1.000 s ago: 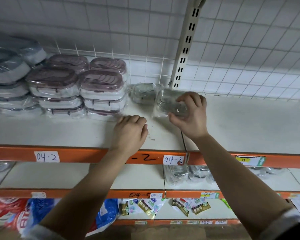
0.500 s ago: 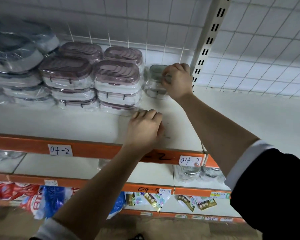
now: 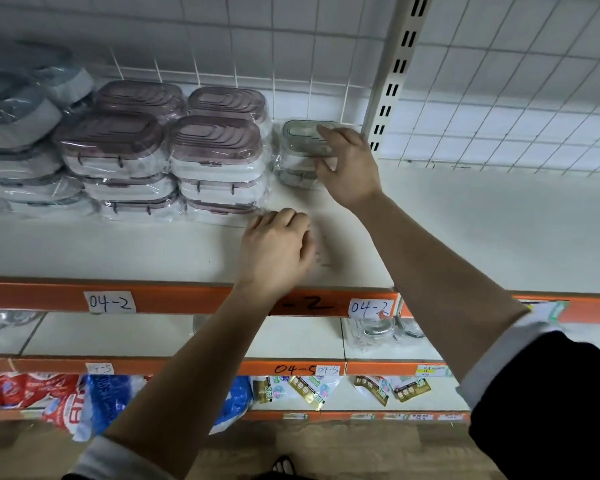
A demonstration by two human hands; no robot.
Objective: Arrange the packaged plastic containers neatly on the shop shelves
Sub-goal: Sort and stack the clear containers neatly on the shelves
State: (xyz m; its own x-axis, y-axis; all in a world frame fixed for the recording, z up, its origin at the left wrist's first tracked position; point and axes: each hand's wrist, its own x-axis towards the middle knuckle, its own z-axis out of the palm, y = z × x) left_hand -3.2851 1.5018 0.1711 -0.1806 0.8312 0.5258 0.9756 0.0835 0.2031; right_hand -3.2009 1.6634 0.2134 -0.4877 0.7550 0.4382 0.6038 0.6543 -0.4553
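The right hand (image 3: 347, 165), open and touching the stacked green-lidded containers (image 3: 299, 137) at the upper middle, may nudge the slippery top one off the shelf (image 3: 465, 220), while the left hand (image 3: 274, 244) rests loosely curled below.

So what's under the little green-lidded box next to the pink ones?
Another wrapped box of the same kind, resting on the white shelf. The right hand covers both boxes' right ends, so that part is hidden.
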